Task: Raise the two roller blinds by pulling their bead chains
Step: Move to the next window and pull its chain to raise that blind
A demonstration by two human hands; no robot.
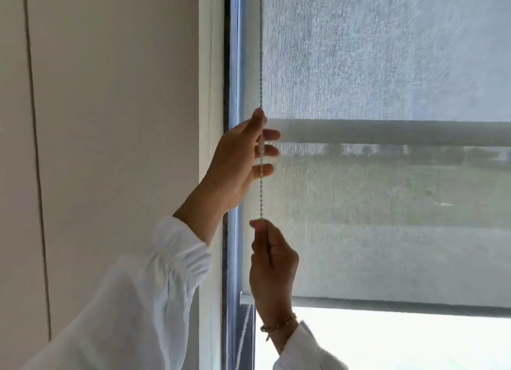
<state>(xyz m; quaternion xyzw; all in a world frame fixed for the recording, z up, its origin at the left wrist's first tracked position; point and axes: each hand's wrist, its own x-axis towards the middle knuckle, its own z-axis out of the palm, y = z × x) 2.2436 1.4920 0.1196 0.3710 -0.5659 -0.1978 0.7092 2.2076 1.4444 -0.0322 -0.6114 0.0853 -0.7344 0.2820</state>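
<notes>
Already both blinds are standing partly raised, so the task is looking to me somewhere in the middle. The nearer blind's bottom bar [401,133] is hanging about halfway up the picture, while the second blind's bottom bar [387,304] is sitting lower, with bright bare glass [401,342] showing under it. The bead chain [261,192] is running straight down at the left edge of the fabric, close to the window frame [233,65]. The left hand [243,159] is reaching up to it; the thumb and fingers are curling loosely around the chain, not fully closed as far as I can judge. The right hand [272,261] is lower and is pinching the chain firmly between thumb and fingers. Neither blind is fully up, so more pulling is remaining, I think hand over hand.
</notes>
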